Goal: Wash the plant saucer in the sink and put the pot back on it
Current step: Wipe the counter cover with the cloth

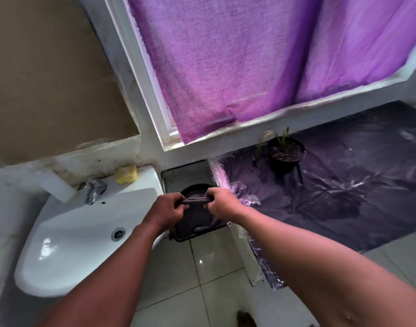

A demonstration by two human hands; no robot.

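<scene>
My left hand (167, 206) and my right hand (220, 201) each grip one end of a dark grey cloth (195, 219), stretched between them and hanging down. Just behind the cloth, the rounded rim of the dark plant saucer (194, 188) shows on a grey ledge (185, 173) between the sink and the counter; most of it is hidden. The black pot (286, 152), with soil and a few thin green leaves, stands apart on the dark plastic-covered counter (344, 197) to the right. The white sink (72, 232) lies to the left, its basin dry-looking with a metal drain (118, 233).
A metal tap (93, 190) and a yellow soap bar (126, 174) sit on the sink's back rim. A purple curtain (249, 67) covers the window above the counter. White floor tiles (202, 279) lie below my arms.
</scene>
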